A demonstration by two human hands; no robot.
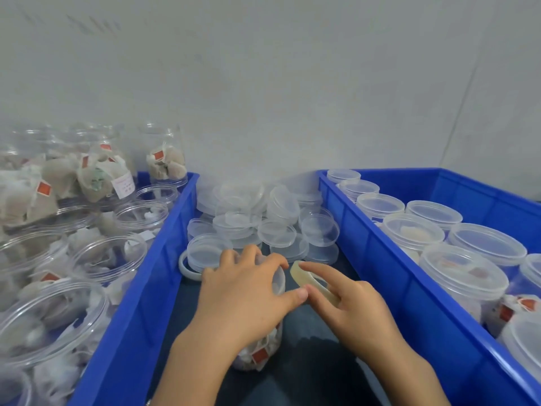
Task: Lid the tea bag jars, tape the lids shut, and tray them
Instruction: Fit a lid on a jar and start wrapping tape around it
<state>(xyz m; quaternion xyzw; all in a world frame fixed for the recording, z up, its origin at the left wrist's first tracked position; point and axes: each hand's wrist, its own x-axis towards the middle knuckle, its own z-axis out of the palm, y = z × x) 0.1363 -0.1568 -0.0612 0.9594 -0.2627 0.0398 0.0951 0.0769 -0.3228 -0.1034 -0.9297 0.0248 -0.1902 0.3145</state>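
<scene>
Jar (260,344): clear plastic, packed with tea bags, standing upright on the dark surface between the two blue bins; long axis vertical, mouth and lid facing up.
Lid (278,281): translucent, already seated on the jar, mostly covered by the left hand.
Left hand (248,291): grip clamped over the lid, fingers curled round its rim, thumb reaching toward the tape.
Right hand (348,306): grip pinched on the tape roll (314,284), index finger lying along the ring's upper edge.
Tape roll: thin yellowish ring held on edge, tilted, its near end touching the lid rim by the left thumb.
Handling, jar: likely light and fairly stiff, with smooth walls that could slip; best held from above by the lid rim, or round the body.
Handling, tape: likely light, sticky on its free end; hold by the ring's rim.
Left bin (152,276): open jars of tea bags, not yet lidded.
Right bin (366,247): lidded jars in rows, upright.
Loose lids (257,221): heaped beyond the hands, between the bins.
</scene>
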